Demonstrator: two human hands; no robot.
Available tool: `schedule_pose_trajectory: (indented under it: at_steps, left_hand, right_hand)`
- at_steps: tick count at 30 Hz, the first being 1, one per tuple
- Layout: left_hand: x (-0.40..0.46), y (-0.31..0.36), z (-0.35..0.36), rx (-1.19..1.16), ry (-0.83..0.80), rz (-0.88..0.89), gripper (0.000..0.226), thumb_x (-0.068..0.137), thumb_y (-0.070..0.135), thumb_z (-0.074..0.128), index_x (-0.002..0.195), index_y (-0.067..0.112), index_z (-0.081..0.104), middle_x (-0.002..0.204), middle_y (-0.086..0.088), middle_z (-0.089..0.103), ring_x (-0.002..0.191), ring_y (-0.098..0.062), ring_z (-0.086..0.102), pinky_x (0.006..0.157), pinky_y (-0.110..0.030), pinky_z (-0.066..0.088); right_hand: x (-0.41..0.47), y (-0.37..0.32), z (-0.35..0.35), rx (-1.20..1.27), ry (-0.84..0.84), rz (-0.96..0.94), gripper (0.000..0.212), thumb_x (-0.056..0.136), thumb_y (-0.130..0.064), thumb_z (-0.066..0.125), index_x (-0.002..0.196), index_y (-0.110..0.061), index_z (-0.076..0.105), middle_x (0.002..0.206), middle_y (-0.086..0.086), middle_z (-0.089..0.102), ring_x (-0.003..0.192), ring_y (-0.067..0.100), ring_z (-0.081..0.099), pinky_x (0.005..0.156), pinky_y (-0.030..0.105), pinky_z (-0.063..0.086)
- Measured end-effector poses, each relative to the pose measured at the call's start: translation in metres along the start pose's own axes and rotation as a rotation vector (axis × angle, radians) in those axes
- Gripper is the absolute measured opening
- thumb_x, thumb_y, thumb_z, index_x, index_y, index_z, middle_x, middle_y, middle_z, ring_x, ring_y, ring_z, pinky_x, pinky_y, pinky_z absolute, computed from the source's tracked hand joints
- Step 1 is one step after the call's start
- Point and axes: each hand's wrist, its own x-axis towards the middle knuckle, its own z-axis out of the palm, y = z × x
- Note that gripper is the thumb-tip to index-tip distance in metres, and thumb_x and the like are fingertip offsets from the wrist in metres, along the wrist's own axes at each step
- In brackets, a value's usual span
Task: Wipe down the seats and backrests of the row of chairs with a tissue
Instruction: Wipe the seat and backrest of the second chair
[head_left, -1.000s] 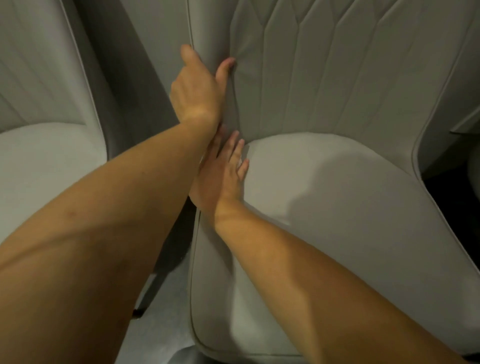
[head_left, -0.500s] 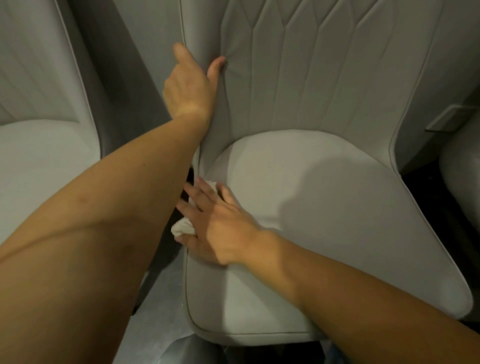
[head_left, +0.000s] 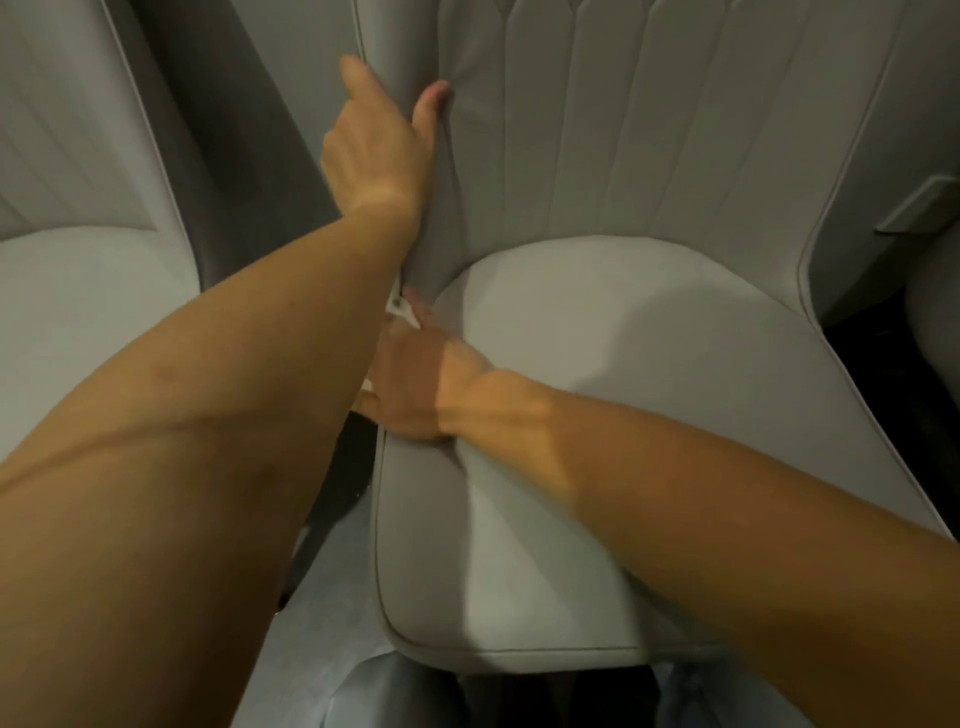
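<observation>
Right hand (head_left: 415, 384), pressing tissue (head_left: 402, 310), now back up along seat (head_left: 649, 415) edge toward backrest (head_left: 623, 156); left hand (head_left: 376, 150) still gripping backrest edge. Left seat-edge strokes continuing.

Both forearms are bare from the bottom edge of the view to the wrists, with no sleeve, watch, ring or bracelet on either. The left hand (head_left: 376, 150) and the right hand (head_left: 415, 387) are ungloved; the left shows short, unpainted nails on its thumb and forefinger, and raised tendons run lengthwise along the right wrist. At the bottom of the view, below the front edge of the chair seat, light blue-grey denim trouser legs (head_left: 374, 696) cover the person's thighs.
</observation>
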Motion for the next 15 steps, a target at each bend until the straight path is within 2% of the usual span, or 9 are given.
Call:
schedule_pose_trajectory:
  at_steps: [3,7,9,11,15]
  left_hand:
    - [-0.001,0.002,-0.002,0.009,-0.007,0.002,0.081,0.084,0.074,0.046,0.132,0.008,0.041,0.108,-0.012,0.067,0.100,-0.038,0.061,0.081,-0.046,0.048]
    - [-0.003,0.002,-0.003,-0.015,0.008,0.015,0.076,0.085,0.072,0.047,0.128,0.009,0.043,0.105,-0.011,0.068,0.097,-0.036,0.063,0.078,-0.043,0.048]
    - [-0.003,0.001,-0.003,-0.011,0.014,0.015,0.077,0.085,0.073,0.047,0.129,0.009,0.042,0.105,-0.011,0.068,0.097,-0.036,0.063,0.078,-0.043,0.047]
    - [-0.002,0.001,-0.003,-0.007,0.014,0.012,0.079,0.084,0.074,0.046,0.129,0.009,0.043,0.105,-0.011,0.068,0.097,-0.036,0.063,0.078,-0.044,0.048]
    - [-0.001,0.001,0.000,0.008,0.012,0.007,0.082,0.083,0.075,0.045,0.131,0.009,0.042,0.106,-0.011,0.067,0.098,-0.037,0.062,0.079,-0.045,0.048]
  right_hand:
    - [-0.014,-0.007,0.002,0.057,-0.139,-0.049,0.056,0.104,-0.057,0.019,0.152,-0.036,0.038,0.162,-0.010,0.028,0.153,0.015,0.000,0.119,0.056,-0.012]
    - [-0.039,-0.020,-0.003,0.105,-0.292,-0.198,0.051,0.103,-0.059,0.018,0.146,-0.045,0.043,0.160,-0.017,0.030,0.153,0.014,0.000,0.118,0.056,-0.015]
    - [-0.063,-0.028,-0.001,0.099,-0.281,-0.279,0.047,0.104,-0.058,0.022,0.144,-0.046,0.044,0.160,-0.014,0.032,0.153,0.016,0.002,0.118,0.057,-0.012]
    - [-0.088,-0.032,0.001,0.104,-0.203,-0.326,0.045,0.103,-0.058,0.028,0.142,-0.047,0.047,0.157,-0.011,0.038,0.153,0.016,0.008,0.119,0.059,-0.004]
    - [-0.111,-0.037,0.011,0.034,-0.134,-0.334,0.050,0.099,-0.063,0.034,0.144,-0.045,0.046,0.157,-0.011,0.037,0.151,0.017,0.015,0.118,0.057,0.001]
